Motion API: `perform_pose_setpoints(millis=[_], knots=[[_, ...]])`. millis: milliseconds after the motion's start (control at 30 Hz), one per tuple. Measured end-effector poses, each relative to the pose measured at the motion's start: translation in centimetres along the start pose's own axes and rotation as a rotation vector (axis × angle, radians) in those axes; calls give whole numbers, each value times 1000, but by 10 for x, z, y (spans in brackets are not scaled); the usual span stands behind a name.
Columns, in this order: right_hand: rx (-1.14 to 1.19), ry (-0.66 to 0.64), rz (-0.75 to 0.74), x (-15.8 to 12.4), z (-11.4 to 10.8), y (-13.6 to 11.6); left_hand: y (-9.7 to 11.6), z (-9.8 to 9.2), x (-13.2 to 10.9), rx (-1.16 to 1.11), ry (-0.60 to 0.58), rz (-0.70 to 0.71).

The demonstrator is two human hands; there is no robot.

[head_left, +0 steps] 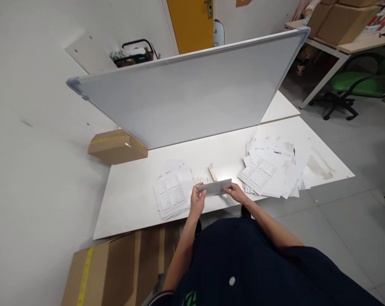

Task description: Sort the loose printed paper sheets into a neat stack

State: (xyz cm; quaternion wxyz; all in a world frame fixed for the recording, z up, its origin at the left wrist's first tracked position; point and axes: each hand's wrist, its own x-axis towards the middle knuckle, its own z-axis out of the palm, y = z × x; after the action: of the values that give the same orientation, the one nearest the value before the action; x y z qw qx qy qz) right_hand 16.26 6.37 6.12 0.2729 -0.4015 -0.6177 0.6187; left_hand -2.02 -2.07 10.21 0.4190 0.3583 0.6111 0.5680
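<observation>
Between my two hands is a folded sheet of paper (pixel 214 188), held just above the table's front edge. My left hand (pixel 198 199) grips its left end, thumb in front. At the right end, my right hand (pixel 235 192) pinches it between thumb and fingers. Just beyond the paper lies a small cream-coloured block (pixel 212 174), its kind unclear. A stack of printed sheets (pixel 172 192) is on the table left of my hands. To the right spreads a larger, untidy pile of printed sheets (pixel 268 168).
The white table (pixel 125 204) backs onto an upright whiteboard (pixel 189 93). A cardboard box (pixel 116 148) stands at its left end, and more cardboard boxes (pixel 116 272) are below. A green office chair (pixel 354 83) and a desk (pixel 345 44) are at the right.
</observation>
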Motion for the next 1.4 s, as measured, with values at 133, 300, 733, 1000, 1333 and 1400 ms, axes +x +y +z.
perform_pose_setpoints(millis=[133,300,733,1000,1333,1400], knots=[[-58,9,-34,0,-1,1,2,-1,1,51,-4,54],[-6,-3,25,2,0,10,5,-1,3,80,12,24],[-1019,-64,-139,-11,-22,-72,-1,-29,-3,388,39,152],[-1436,-261,130,-8,8,-63,-61,-9,2,698,-219,102],[-1005,-115,97,-10,-35,-27,-42,-6,7,606,-88,-9],[-837,-62,237,-10,-47,-6,-42,-5,7,584,-72,-58]])
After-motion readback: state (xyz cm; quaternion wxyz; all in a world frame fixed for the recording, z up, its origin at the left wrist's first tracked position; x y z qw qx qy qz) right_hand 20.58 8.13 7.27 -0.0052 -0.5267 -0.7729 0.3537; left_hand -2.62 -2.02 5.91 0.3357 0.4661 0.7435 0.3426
